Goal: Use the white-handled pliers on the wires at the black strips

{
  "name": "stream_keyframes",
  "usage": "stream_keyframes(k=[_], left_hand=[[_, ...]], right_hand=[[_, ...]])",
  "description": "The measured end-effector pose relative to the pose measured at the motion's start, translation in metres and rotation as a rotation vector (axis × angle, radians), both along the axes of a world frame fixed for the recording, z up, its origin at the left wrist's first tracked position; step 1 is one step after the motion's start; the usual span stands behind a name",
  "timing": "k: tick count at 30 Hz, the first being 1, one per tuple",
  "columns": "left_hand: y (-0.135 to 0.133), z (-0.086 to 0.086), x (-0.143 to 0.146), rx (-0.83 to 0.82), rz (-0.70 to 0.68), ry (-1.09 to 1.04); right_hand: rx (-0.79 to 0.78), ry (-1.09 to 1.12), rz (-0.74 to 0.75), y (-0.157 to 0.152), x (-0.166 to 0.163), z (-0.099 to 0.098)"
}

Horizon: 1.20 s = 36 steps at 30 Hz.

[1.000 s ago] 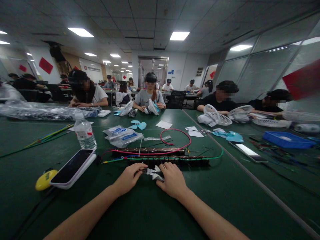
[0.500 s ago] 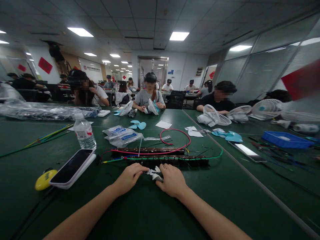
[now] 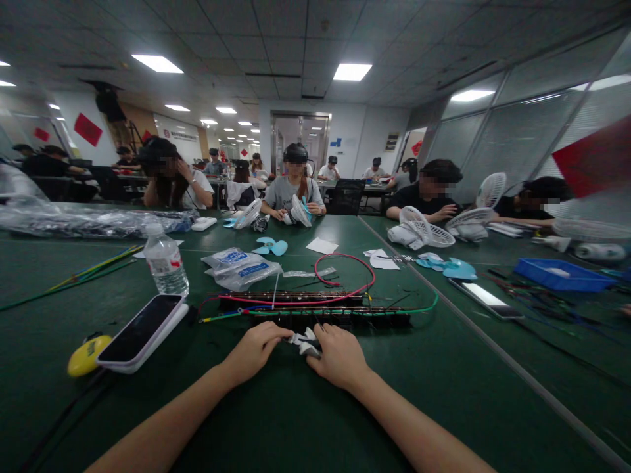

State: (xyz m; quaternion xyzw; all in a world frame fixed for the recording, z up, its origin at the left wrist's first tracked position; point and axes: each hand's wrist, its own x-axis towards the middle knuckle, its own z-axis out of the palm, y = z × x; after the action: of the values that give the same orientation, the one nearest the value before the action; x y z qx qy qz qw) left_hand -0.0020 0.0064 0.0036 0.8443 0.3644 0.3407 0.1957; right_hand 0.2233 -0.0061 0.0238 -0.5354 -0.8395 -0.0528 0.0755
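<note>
Across the surface [image 3: 236, 407], a white fan cage [image 3: 491, 191] at far right has shifted leftward and up since half a second ago, while the wearer's hands have barely moved. The right hand [image 3: 340, 355] has its fingers curled around a small white piece [image 3: 303, 345], its long axis roughly sideways, narrow end towards the left hand [image 3: 254, 351]; whether those left fingers pinch it or just touch, I can't tell. Both wrists bend inward, palms down. Just beyond lie dark strips [image 3: 335, 320], running sideways; the phone [image 3: 142, 332] sits well left.
</note>
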Motion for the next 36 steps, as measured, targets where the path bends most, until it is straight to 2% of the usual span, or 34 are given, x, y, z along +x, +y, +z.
stream_keyframes(k=[16, 26, 36], left_hand=[[-0.0003, -0.0032, 0.0001, -0.006, 0.051, -0.036], [-0.0013, -0.0003, 0.0017, -0.025, 0.048, -0.052], [0.0007, -0.0048, 0.0032, -0.032, 0.051, -0.049]], right_hand=[[0.108, 0.042, 0.057, 0.0012, 0.0014, -0.0025], [0.124, 0.041, 0.061, 0.0031, 0.0012, -0.0052], [0.156, 0.040, 0.067, 0.0044, 0.0009, -0.0084]])
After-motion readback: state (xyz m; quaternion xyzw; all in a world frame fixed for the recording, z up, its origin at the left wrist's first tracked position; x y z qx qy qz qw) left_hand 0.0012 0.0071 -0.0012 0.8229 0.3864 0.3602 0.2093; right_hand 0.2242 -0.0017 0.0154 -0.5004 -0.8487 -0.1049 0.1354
